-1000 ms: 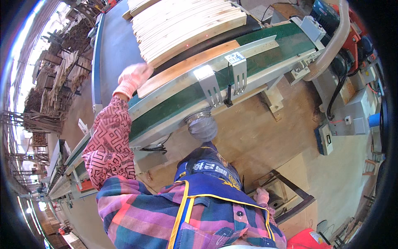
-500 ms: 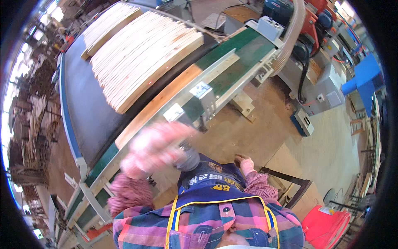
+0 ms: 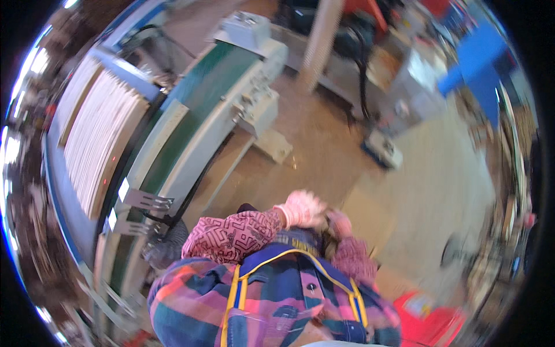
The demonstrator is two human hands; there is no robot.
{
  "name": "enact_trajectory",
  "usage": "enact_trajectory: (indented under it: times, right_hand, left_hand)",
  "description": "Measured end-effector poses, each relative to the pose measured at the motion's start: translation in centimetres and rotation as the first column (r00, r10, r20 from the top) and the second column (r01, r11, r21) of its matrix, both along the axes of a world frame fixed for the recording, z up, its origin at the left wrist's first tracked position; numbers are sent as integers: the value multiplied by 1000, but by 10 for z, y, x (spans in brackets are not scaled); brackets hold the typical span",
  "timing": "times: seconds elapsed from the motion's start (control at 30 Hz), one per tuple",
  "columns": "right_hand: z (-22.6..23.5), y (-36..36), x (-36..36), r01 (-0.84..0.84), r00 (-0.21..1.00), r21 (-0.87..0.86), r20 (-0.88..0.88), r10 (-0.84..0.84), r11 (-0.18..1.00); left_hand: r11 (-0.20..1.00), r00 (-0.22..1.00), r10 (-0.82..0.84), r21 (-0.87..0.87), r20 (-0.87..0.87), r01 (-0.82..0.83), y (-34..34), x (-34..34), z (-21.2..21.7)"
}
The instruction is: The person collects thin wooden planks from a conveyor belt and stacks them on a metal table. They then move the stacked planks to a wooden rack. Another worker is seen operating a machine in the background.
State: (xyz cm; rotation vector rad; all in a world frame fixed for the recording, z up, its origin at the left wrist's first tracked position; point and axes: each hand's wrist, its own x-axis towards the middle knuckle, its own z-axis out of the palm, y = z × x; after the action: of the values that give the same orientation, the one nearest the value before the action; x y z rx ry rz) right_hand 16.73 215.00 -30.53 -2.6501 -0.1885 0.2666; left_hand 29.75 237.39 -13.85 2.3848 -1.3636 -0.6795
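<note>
In front of my apron (image 3: 289,246), my left hand (image 3: 303,209) and my right hand (image 3: 340,224) are close together, seemingly touching. Both look pink-gloved, with patterned pink sleeves over the forearms. The left arm reaches across toward the right hand. Motion blur hides the fingers, so whether anything lies between the hands cannot be made out. To the left of them runs a green conveyor belt (image 3: 199,92) with a pale metal frame.
Beyond the conveyor, a pile of pale wooden boards (image 3: 101,130) lies on a blue-edged table. A ribbed hose (image 3: 319,43) hangs near machinery at the back. On the floor stands a pedal-like box (image 3: 381,150); a red container (image 3: 430,321) is at the lower right.
My left hand has moved right, away from the conveyor, to meet my right hand. The view has swung right, so the boards and conveyor now appear farther left.
</note>
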Motion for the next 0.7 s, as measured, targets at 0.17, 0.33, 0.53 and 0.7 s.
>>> enact_trajectory:
  times: [0.17,0.33,0.53,0.7]
  right_hand:
    - [31,-144,25,865,501,342,-585,-637,366]
    - [-2,-206,56,920,348,388,-740,-576,58]
    - [-11,-244,93,839,534,488,-656,-533,240]
    - [31,-314,69,858,511,183,-394,-764,480]
  left_hand:
    - [924,954,-106,326,-280,199,-23,40,-61]
    - [938,906,-4,312,-424,150,-106,90,-98]
    - [929,864,-95,268,-495,255,-265,174,-125]
    - [910,857,-369,47,-360,412,-380,263,-125]
